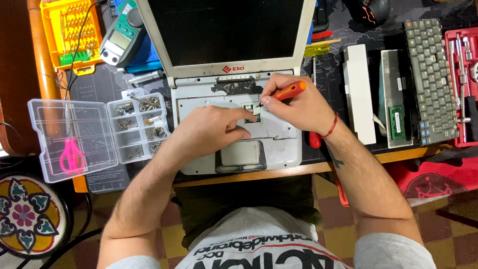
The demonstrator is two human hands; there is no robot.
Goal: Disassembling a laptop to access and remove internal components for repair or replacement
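Note:
A white laptop (279, 149) lies open on the desk with its keyboard taken out, the bare metal deck showing. My right hand (303, 107) grips an orange-handled screwdriver (289, 91), its tip down at a small opening in the deck near the hinge. My left hand (211, 127) rests on the deck just above the touchpad (241, 153), its index finger stretched right and pressing beside the same opening. A red cord bracelet circles my right wrist.
A clear parts box (97, 134) with screws and a pink tool lies at left. A yellow bit case (69, 30) and a multimeter (122, 35) sit behind it. Right of the laptop are a white cover strip (359, 94), the removed keyboard (430, 82) and a red socket set (463, 69).

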